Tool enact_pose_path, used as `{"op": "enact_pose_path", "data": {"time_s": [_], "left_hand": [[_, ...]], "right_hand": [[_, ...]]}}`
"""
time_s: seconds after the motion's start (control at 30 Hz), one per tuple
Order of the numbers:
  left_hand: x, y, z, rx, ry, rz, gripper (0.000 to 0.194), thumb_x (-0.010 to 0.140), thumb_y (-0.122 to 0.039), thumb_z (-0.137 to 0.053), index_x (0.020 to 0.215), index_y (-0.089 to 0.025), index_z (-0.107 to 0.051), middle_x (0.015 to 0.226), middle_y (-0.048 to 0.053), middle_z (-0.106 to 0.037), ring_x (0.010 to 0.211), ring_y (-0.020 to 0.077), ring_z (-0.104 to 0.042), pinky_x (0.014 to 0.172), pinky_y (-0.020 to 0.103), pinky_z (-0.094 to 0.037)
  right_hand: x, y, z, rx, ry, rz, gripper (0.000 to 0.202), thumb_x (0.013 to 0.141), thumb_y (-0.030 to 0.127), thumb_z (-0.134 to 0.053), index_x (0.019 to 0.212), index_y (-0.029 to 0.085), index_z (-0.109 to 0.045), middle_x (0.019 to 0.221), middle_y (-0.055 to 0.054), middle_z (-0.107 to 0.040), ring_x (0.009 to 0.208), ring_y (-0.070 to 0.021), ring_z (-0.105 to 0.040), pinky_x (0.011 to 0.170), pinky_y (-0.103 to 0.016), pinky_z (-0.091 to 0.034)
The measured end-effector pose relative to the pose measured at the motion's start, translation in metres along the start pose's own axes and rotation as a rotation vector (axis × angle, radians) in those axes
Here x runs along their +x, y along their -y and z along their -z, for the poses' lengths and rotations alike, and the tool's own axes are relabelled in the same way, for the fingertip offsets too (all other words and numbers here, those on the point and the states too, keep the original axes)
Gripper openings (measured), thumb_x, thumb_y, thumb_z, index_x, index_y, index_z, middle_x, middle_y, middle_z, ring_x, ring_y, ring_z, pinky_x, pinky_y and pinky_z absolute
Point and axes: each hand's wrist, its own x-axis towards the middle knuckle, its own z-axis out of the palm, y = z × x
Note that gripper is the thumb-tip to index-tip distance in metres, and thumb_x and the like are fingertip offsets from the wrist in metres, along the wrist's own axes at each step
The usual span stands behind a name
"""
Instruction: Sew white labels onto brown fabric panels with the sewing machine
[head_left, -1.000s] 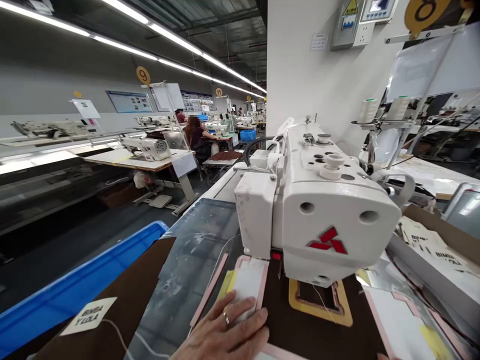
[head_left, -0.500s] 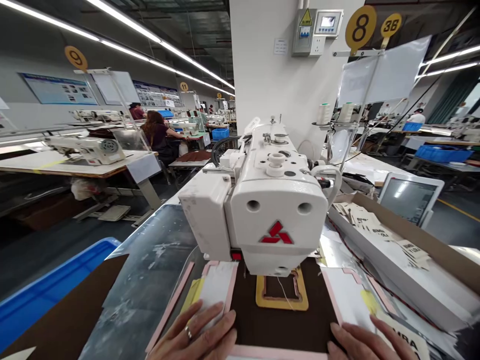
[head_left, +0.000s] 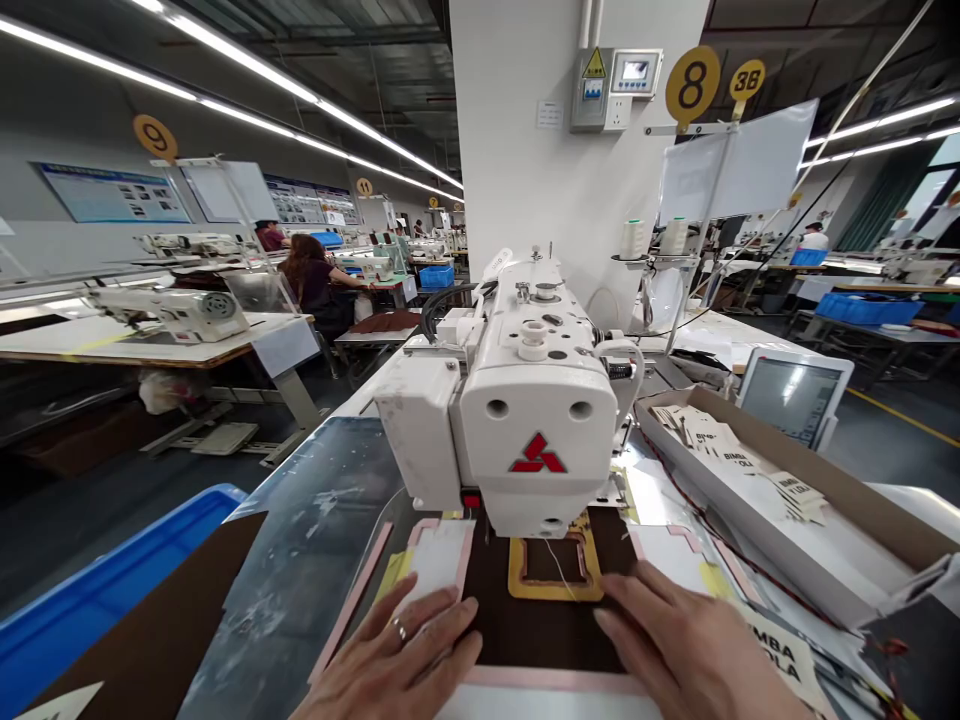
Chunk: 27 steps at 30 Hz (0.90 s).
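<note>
A dark brown fabric piece point(head_left: 540, 635) lies flat under the head of a white sewing machine point(head_left: 536, 430). On the fabric rests a yellow rectangular frame point(head_left: 555, 590), with a loose white thread across it. My left hand point(head_left: 405, 650) lies spread on the fabric's left edge and the pink-edged white template point(head_left: 439, 560), a ring on one finger. Fingers outstretched, my right hand point(head_left: 675, 630) rests on the fabric's right side, its fingertips close to the frame's lower right corner. Neither hand grips anything.
A long cardboard box point(head_left: 840, 570) of printed labels stands right, before a tablet-like screen point(head_left: 795, 395). At left are a blue bin point(head_left: 127, 560) and brown material point(head_left: 165, 620). Printed labels point(head_left: 787, 655) lie beside my right hand. A person point(head_left: 307, 275) sits at another machine.
My right hand has moved left and inward over the fabric, close to the yellow frame. My left hand stays at the left edge. The camera view has shifted slightly.
</note>
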Motion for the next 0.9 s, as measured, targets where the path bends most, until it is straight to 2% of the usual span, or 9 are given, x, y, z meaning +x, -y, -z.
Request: {"op": "enact_pose_path", "data": {"time_s": [0.1, 0.2, 0.3, 0.4, 0.5, 0.57, 0.63, 0.8, 0.9], "left_hand": [[0.016, 0.001, 0.014, -0.005, 0.080, -0.064, 0.037, 0.103, -0.051, -0.061, 0.129, -0.027, -0.066, 0.131, -0.004, -0.071, 0.120, 0.0177, -0.067, 0.124, 0.031, -0.033], [0.025, -0.002, 0.022, -0.062, 0.139, -0.056, 0.031, 0.100, -0.037, -0.066, 0.129, -0.025, -0.065, 0.128, -0.002, -0.072, 0.114, 0.0181, -0.068, 0.119, 0.031, -0.041], [0.029, -0.005, 0.024, -0.115, 0.147, -0.034, 0.031, 0.098, -0.027, -0.066, 0.128, -0.022, -0.063, 0.121, 0.000, -0.073, 0.107, 0.0176, -0.069, 0.117, 0.031, -0.042], [0.035, -0.007, 0.024, -0.140, 0.114, -0.010, 0.028, 0.101, -0.022, -0.057, 0.128, -0.020, -0.062, 0.112, 0.001, -0.074, 0.096, 0.0187, -0.070, 0.105, 0.034, -0.051], [0.048, -0.012, 0.022, -0.206, 0.076, 0.011, 0.027, 0.105, -0.021, -0.045, 0.127, -0.019, -0.062, 0.104, 0.002, -0.073, 0.089, 0.0192, -0.070, 0.092, 0.034, -0.057], [0.056, -0.017, 0.017, -0.252, 0.067, 0.021, 0.027, 0.107, -0.022, -0.042, 0.126, -0.019, -0.061, 0.102, 0.002, -0.073, 0.089, 0.0192, -0.070, 0.091, 0.034, -0.057], [0.062, -0.022, 0.011, -0.266, 0.054, 0.031, 0.027, 0.108, -0.023, -0.041, 0.125, -0.019, -0.062, 0.101, 0.003, -0.073, 0.090, 0.0198, -0.070, 0.093, 0.035, -0.057], [0.061, -0.027, 0.004, -0.243, 0.049, 0.043, 0.026, 0.108, -0.024, -0.042, 0.122, -0.021, -0.064, 0.106, 0.003, -0.074, 0.094, 0.0220, -0.071, 0.093, 0.038, -0.056], [0.058, -0.024, 0.007, -0.244, 0.017, 0.052, 0.026, 0.108, -0.025, -0.043, 0.122, -0.022, -0.065, 0.113, 0.001, -0.074, 0.096, 0.0213, -0.071, 0.093, 0.037, -0.055]], "right_hand": [[0.041, 0.019, -0.003, 0.113, 0.109, -0.197, 0.018, 0.099, 0.030, -0.055, 0.100, 0.021, -0.070, 0.091, -0.006, -0.070, 0.068, -0.0225, -0.071, 0.057, -0.031, -0.052], [0.064, 0.028, -0.006, 0.238, 0.158, -0.299, 0.018, 0.095, 0.019, -0.052, 0.090, 0.019, -0.070, 0.091, -0.007, -0.071, 0.076, -0.0241, -0.070, 0.067, -0.033, -0.051], [0.066, 0.027, -0.002, 0.370, 0.175, -0.333, 0.025, 0.093, 0.012, -0.045, 0.083, 0.021, -0.067, 0.079, -0.001, -0.070, 0.071, -0.0172, -0.066, 0.065, -0.026, -0.047], [0.059, 0.022, 0.006, 0.560, 0.236, -0.367, 0.024, 0.092, 0.015, -0.045, 0.079, 0.021, -0.064, 0.071, 0.002, -0.066, 0.063, -0.0117, -0.059, 0.055, -0.020, -0.041], [0.054, 0.017, 0.010, 0.913, 0.422, -0.568, 0.015, 0.092, 0.025, -0.050, 0.080, 0.021, -0.060, 0.059, 0.006, -0.055, 0.046, -0.0084, -0.042, 0.042, -0.020, -0.029], [0.054, 0.014, 0.010, 1.062, 0.517, -0.694, 0.014, 0.091, 0.032, -0.053, 0.082, 0.021, -0.057, 0.056, 0.007, -0.051, 0.039, -0.0074, -0.034, 0.038, -0.021, -0.024], [0.055, 0.012, 0.010, 1.069, 0.520, -0.718, 0.015, 0.090, 0.034, -0.052, 0.084, 0.021, -0.056, 0.058, 0.007, -0.051, 0.039, -0.0076, -0.035, 0.037, -0.022, -0.024], [0.054, 0.011, 0.010, 1.021, 0.348, -0.628, 0.011, 0.085, 0.025, -0.059, 0.075, 0.019, -0.058, 0.066, 0.006, -0.049, 0.056, -0.0065, -0.042, 0.050, -0.018, -0.030], [0.052, 0.014, 0.008, 1.057, 0.360, -0.665, 0.016, 0.089, 0.030, -0.056, 0.078, 0.020, -0.059, 0.054, 0.007, -0.049, 0.049, -0.0074, -0.042, 0.047, -0.020, -0.029]]}}
